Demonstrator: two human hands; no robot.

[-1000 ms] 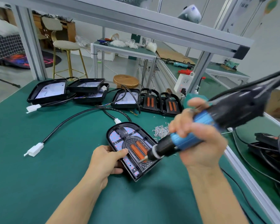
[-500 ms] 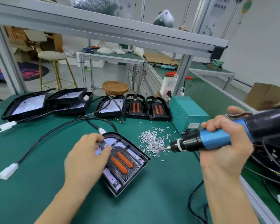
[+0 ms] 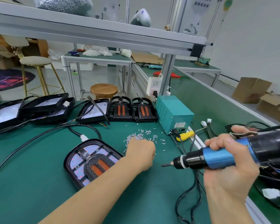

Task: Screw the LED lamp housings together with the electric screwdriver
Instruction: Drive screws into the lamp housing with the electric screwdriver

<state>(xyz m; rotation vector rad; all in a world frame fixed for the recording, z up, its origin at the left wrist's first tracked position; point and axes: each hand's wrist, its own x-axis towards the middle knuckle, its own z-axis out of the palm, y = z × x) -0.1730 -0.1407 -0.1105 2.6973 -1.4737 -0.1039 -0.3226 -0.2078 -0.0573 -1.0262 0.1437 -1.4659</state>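
Observation:
A black LED lamp housing (image 3: 90, 162) with orange strips and a white LED board lies face up on the green table. Right of it, my left hand (image 3: 140, 152) reaches into the heap of small silver screws (image 3: 142, 136), knuckles up, fingertips hidden in the heap. My right hand (image 3: 229, 160) grips the blue-and-black electric screwdriver (image 3: 217, 157), held level above the table, its bit pointing left toward my left hand. My left forearm crosses over the housing's lower right corner.
A teal power box (image 3: 173, 113) stands behind the screws. Two assembled housings (image 3: 132, 109) and several open lamp trays (image 3: 44, 107) line the back. Black cables (image 3: 39, 136) run across the table's left side. More housings and wires (image 3: 271, 178) lie at the right.
My left hand left the housing and moved right into the screw heap. My right hand pulled the screwdriver off the housing to the right and lowered it.

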